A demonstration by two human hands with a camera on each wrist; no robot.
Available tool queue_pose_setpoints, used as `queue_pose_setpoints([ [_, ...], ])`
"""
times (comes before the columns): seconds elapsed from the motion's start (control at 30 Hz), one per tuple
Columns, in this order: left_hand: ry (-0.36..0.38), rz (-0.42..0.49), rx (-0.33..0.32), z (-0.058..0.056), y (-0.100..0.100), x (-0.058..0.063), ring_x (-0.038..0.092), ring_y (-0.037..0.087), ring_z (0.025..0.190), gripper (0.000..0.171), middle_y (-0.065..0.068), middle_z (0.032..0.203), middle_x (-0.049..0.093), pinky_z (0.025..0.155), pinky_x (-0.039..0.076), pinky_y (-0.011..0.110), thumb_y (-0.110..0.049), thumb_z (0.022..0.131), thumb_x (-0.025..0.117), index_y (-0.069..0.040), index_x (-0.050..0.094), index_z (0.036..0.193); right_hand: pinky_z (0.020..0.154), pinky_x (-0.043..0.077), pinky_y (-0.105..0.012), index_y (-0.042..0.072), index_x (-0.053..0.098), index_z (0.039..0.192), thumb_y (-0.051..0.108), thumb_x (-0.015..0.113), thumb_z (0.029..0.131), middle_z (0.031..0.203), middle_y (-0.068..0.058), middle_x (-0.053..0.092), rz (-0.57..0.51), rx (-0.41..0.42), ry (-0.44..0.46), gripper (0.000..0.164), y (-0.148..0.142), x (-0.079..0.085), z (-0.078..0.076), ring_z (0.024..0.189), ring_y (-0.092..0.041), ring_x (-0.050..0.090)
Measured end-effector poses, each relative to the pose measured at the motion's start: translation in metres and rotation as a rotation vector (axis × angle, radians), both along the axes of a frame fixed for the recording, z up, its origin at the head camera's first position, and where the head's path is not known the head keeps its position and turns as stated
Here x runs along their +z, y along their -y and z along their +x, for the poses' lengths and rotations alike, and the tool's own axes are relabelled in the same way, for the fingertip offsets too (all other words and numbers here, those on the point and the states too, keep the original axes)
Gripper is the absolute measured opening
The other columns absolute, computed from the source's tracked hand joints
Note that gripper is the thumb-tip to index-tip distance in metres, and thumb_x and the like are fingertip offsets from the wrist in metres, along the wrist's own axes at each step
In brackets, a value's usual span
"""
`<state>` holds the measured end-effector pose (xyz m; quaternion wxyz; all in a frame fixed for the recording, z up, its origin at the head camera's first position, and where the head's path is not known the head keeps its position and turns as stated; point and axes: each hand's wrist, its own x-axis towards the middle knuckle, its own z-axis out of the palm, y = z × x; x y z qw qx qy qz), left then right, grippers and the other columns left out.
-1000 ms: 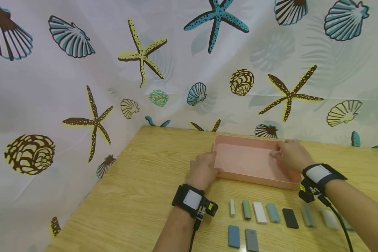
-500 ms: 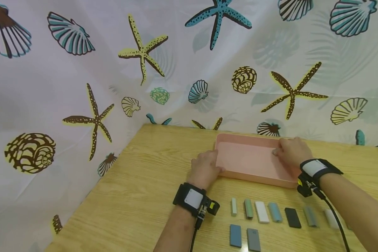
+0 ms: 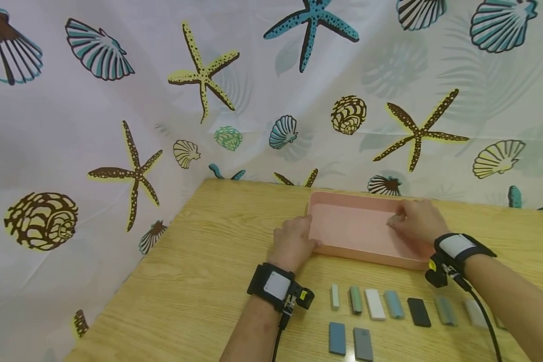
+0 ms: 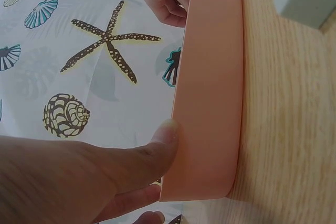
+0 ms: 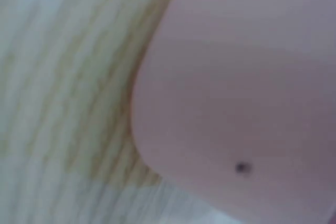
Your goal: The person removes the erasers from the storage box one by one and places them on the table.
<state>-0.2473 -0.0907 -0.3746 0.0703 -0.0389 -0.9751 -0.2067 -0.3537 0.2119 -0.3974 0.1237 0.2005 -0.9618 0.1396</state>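
Note:
A shallow pink tray (image 3: pixel 344 226) lies at the back of the wooden table. My left hand (image 3: pixel 293 244) grips its front left corner; in the left wrist view, the thumb (image 4: pixel 165 145) presses at the rim of the front wall (image 4: pixel 210 87) while the other fingers lie at the tray's left end. Over the right part of the tray is my right hand (image 3: pixel 418 221), fingers bent and tips low inside. Whether those fingertips pinch something small is not clear. The right wrist view shows only a blurred pink tray corner (image 5: pixel 210 114) with a dark dot, and no fingers.
In front of the tray runs a row of small blocks, among them a pale green one (image 3: pixel 335 296), a white one (image 3: pixel 374 304) and a black one (image 3: pixel 419 312). Nearer lie a blue block (image 3: pixel 337 338) and a grey block (image 3: pixel 363 344). A patterned cloth (image 3: pixel 253 100) hangs behind.
The view shifts slightly with the head. My right hand makes only tiny movements over the tray; the left hand, tray and blocks keep their places.

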Motion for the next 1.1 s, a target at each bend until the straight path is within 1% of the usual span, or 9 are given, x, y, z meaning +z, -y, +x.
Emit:
queue_pose_setpoints([
  [0.2, 0.012, 0.000, -0.001, 0.000, 0.002, 0.001, 0.066, 0.025, 0.112, 0.053, 0.005, 0.126, 0.070, 0.089, 0.051, 0.049, -0.031, 0.084, 0.079, -0.012, 0.062, 0.130, 0.065, 0.049, -0.039, 0.003, 0.067, 0.092, 0.021, 0.078, 0.083, 0.085, -0.009, 0.071, -0.078, 0.076, 0.050, 0.022, 0.004, 0.004, 0.009, 0.073, -0.022, 0.062],
  [0.33, 0.010, 0.004, -0.006, 0.001, 0.003, 0.001, 0.066, 0.025, 0.111, 0.052, 0.005, 0.124, 0.070, 0.089, 0.051, 0.049, -0.030, 0.084, 0.079, -0.011, 0.063, 0.129, 0.066, 0.047, -0.034, 0.004, 0.065, 0.092, 0.018, 0.078, 0.083, 0.086, -0.008, 0.071, -0.104, 0.097, 0.072, 0.021, 0.007, 0.006, 0.018, 0.074, -0.020, 0.060],
  [0.47, 0.012, -0.001, -0.005, 0.001, 0.002, -0.001, 0.067, 0.025, 0.111, 0.053, 0.006, 0.124, 0.070, 0.089, 0.051, 0.049, -0.031, 0.083, 0.079, -0.011, 0.063, 0.130, 0.068, 0.046, -0.034, 0.007, 0.064, 0.090, 0.018, 0.078, 0.084, 0.090, -0.007, 0.070, -0.123, 0.108, 0.093, 0.018, 0.007, 0.006, 0.026, 0.078, -0.021, 0.060],
  [0.57, 0.015, -0.005, -0.006, 0.001, 0.002, -0.001, 0.067, 0.025, 0.110, 0.052, 0.005, 0.124, 0.070, 0.089, 0.050, 0.049, -0.031, 0.084, 0.079, -0.011, 0.063, 0.129, 0.071, 0.047, -0.035, 0.008, 0.064, 0.090, 0.017, 0.077, 0.084, 0.091, -0.008, 0.070, -0.130, 0.102, 0.114, 0.016, 0.007, 0.006, 0.032, 0.081, -0.022, 0.060],
  [0.63, 0.014, -0.005, -0.007, 0.001, 0.002, -0.001, 0.067, 0.025, 0.110, 0.052, 0.005, 0.123, 0.070, 0.089, 0.050, 0.049, -0.031, 0.084, 0.079, -0.011, 0.063, 0.128, 0.071, 0.046, -0.034, 0.008, 0.064, 0.091, 0.016, 0.076, 0.084, 0.093, -0.008, 0.070, -0.130, 0.093, 0.129, 0.017, 0.008, 0.007, 0.037, 0.082, -0.022, 0.059],
  [0.77, 0.019, -0.002, -0.006, 0.000, 0.001, 0.000, 0.067, 0.025, 0.110, 0.050, 0.005, 0.123, 0.071, 0.088, 0.050, 0.048, -0.031, 0.084, 0.079, -0.011, 0.064, 0.127, 0.070, 0.046, -0.031, 0.008, 0.064, 0.094, 0.016, 0.078, 0.082, 0.095, -0.008, 0.070, -0.150, 0.103, 0.154, 0.020, 0.010, 0.011, 0.047, 0.082, -0.021, 0.058],
  [0.93, 0.010, -0.002, -0.007, 0.001, 0.000, 0.001, 0.067, 0.024, 0.109, 0.048, 0.005, 0.120, 0.071, 0.086, 0.051, 0.047, -0.029, 0.083, 0.080, -0.011, 0.064, 0.125, 0.072, 0.046, -0.031, 0.010, 0.065, 0.091, 0.019, 0.082, 0.079, 0.094, -0.004, 0.068, -0.157, 0.138, 0.131, 0.022, 0.013, 0.013, 0.062, 0.085, -0.022, 0.058],
  [1.03, -0.009, -0.007, -0.009, 0.001, 0.000, 0.001, 0.068, 0.024, 0.106, 0.047, 0.005, 0.117, 0.072, 0.084, 0.052, 0.047, -0.029, 0.082, 0.081, -0.010, 0.065, 0.122, 0.074, 0.046, -0.033, 0.011, 0.066, 0.091, 0.020, 0.081, 0.080, 0.095, -0.003, 0.067, -0.143, 0.140, 0.118, 0.020, 0.013, 0.014, 0.070, 0.090, -0.024, 0.058],
  [1.1, -0.021, -0.011, -0.010, 0.001, -0.001, 0.001, 0.069, 0.024, 0.105, 0.047, 0.005, 0.116, 0.073, 0.083, 0.052, 0.047, -0.030, 0.081, 0.081, -0.009, 0.066, 0.121, 0.075, 0.045, -0.034, 0.012, 0.066, 0.091, 0.017, 0.079, 0.081, 0.095, -0.002, 0.067, -0.147, 0.150, 0.104, 0.018, 0.013, 0.015, 0.075, 0.091, -0.025, 0.058],
])
